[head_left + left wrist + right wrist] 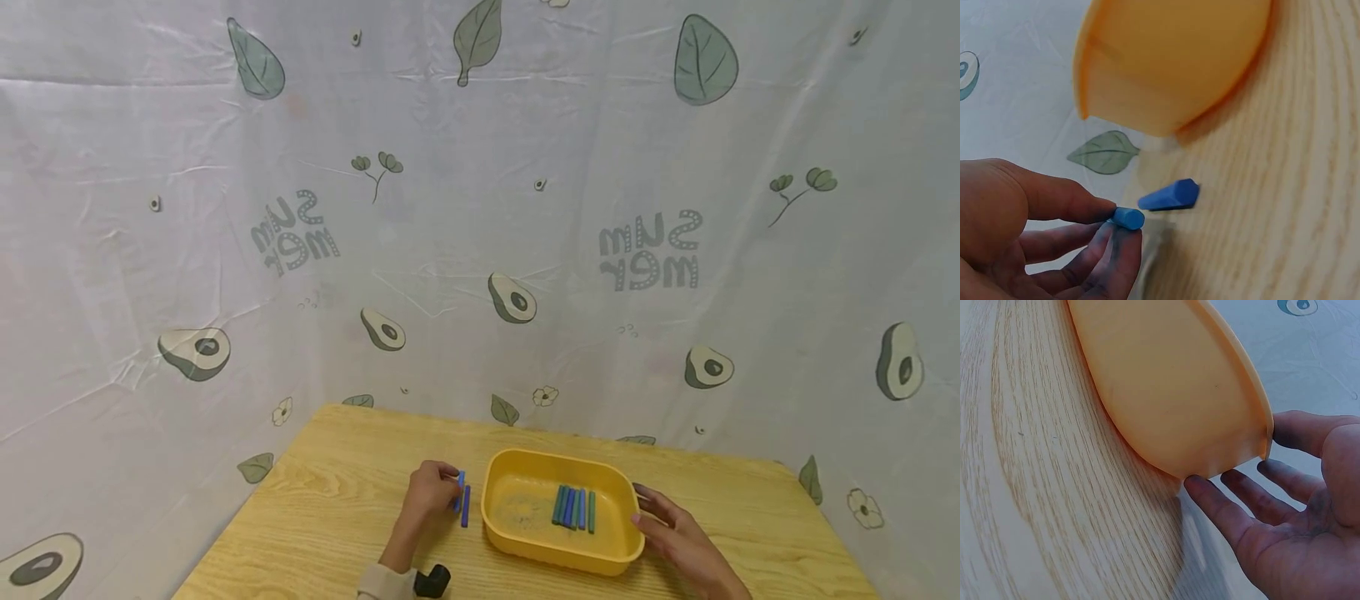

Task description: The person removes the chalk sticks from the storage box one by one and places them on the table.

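Note:
My left hand (432,490) pinches a light blue chalk stick (1129,218) between thumb and fingertips, at the left of the yellow tray. Beside it on the table lies a darker blue chalk stick (466,506), in the left wrist view (1171,195) just past the fingertips. The yellow tray (555,554) holds a row of several green and blue chalk sticks (573,508), with dust smudges on its floor. At the tray's right end my right hand (678,537) touches the rim and outer wall with fairly straight, smudged fingers (1219,509).
The wood-grain table (337,467) carries the tray near its middle. A pale curtain (450,233) printed with leaves and avocados hangs behind and around the table. A black device (432,582) sits at my left wrist by a light sleeve (386,582).

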`<state>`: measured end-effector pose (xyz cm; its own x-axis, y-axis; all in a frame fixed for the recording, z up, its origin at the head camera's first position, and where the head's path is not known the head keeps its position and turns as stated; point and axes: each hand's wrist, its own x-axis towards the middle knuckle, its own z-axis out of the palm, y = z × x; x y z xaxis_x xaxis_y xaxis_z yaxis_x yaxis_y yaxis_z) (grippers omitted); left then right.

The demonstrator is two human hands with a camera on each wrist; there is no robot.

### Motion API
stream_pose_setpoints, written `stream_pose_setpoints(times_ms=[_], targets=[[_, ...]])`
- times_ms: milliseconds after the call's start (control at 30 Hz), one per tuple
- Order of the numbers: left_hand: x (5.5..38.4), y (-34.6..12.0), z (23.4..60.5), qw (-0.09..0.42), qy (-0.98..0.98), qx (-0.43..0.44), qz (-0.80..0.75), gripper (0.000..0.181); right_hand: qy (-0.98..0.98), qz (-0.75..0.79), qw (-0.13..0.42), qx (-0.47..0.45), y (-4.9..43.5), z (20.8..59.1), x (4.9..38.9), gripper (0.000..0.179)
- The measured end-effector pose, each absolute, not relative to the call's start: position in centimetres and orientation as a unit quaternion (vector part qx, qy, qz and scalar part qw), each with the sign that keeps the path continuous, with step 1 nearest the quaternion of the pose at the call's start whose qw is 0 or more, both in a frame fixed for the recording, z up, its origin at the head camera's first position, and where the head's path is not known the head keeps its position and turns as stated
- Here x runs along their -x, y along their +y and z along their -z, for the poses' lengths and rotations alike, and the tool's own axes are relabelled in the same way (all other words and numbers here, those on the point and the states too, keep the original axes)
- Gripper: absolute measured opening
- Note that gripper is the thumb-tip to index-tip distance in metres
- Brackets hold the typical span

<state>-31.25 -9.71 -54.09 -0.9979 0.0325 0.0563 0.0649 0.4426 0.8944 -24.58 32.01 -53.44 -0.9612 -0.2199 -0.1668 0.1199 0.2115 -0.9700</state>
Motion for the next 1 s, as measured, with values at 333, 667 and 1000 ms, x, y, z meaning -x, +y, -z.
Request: stream_pose_setpoints(times_ms=[333,667,1000], targets=[[30.81,-9.35,54.90,0.052,-0.887,0.023,0.459,0.031,0.766,0.628,0.135,0.031,32.07,53.33,24.77,0.078],[30.54,-9.33,55.03,0.048,-0.890,0.014,0.453,0.034,0.763,0.631,0.138,0.027,32.05,53.68,24.87,0.079],[30.81,-9.70,54.78,0.032,-0.876,0.030,0.480,0.036,0.759,0.635,0.140,0.031,32.06,53.64,24.85,0.079]])
